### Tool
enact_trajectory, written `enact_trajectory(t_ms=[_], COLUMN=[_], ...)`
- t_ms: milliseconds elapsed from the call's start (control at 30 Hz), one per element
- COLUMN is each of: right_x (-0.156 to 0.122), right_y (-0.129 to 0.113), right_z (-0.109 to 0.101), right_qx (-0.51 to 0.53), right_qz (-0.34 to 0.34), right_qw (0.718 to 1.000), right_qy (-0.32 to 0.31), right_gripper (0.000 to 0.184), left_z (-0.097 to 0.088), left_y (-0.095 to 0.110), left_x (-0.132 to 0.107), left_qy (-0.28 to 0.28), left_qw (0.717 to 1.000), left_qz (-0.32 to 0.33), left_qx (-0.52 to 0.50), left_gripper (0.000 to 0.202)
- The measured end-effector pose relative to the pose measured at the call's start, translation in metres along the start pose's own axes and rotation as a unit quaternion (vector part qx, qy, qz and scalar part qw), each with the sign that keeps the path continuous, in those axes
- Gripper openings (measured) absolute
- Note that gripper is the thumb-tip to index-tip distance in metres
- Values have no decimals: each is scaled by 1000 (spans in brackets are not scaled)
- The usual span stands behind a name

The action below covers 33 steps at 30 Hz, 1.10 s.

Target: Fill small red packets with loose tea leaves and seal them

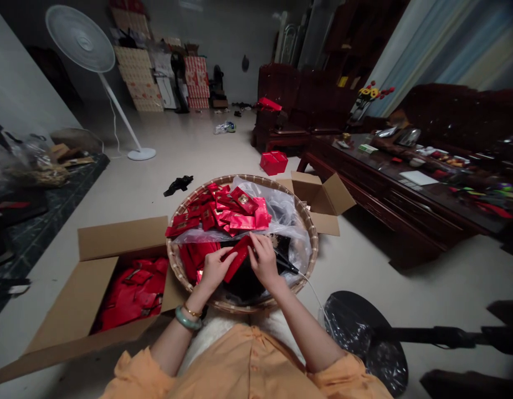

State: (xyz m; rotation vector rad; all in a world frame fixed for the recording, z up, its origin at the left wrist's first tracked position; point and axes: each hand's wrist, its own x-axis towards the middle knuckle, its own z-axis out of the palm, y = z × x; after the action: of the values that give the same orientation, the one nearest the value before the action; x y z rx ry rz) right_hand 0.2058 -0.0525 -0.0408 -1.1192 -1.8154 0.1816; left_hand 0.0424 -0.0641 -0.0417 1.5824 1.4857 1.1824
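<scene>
Two hands: the left hand (215,271) and the right hand (263,260) meet over the middle of the basket, with a glossy red rectangular packet (239,257) held between them.

Fingers: the left fingers (225,255) press together against the packet's left edge, and the right fingers (254,246) pinch its upper end; both sets are closed on it.

Held packet: it slants across the gap between the hands, its lower end pointing towards the dark inside of the basket.

Basket: a round woven bamboo basket (240,179) sits on the floor directly in front of the person, lined with a crumpled transparent plastic bag (283,213).

Basket contents: a heap of small glossy red packets (235,213) lies on the plastic, and more red packets (192,260) stand just left of the hands.

Beside the right hand: a black corded tool (286,263) rests against the basket's inner side, its thin white cord (312,291) running out over the rim.

Left side: an open brown cardboard box (119,238) touches the basket, filled with red packets (129,293).

Behind: a smaller open cardboard box (323,199) touches the far rim, and a red box (273,162) stands on the pale floor (198,149).

Room: a white pedestal fan (80,39), stacked cartons (134,77) and a dark wooden table (406,213) carrying assorted small items surround the area.
</scene>
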Motion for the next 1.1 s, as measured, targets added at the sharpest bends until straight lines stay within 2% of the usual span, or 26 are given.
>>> enact_trajectory(t_ms=[200,433,633,867,1100], right_x=[-4,-5,-2,5,7], right_y=[4,8,7,8,2], right_z=[4,3,-2,-10,-11], right_qx=[-8,-31,-73,-39,-35], right_qz=[-62,-92,-69,-80,-76], right_qw=[997,994,991,995,995], right_qy=[46,57,92,38,-57], right_gripper=[47,47,30,7,16], left_z=[7,8,10,10,4], left_y=[-2,0,0,-5,-1], left_x=[-3,-4,-5,-5,-6], left_qy=[17,12,9,-1,-15], left_qw=[1000,999,998,997,997], left_qz=[-9,-20,-50,-62,-11], left_qx=[-6,-31,-44,-50,74], left_gripper=[26,25,25,24,26])
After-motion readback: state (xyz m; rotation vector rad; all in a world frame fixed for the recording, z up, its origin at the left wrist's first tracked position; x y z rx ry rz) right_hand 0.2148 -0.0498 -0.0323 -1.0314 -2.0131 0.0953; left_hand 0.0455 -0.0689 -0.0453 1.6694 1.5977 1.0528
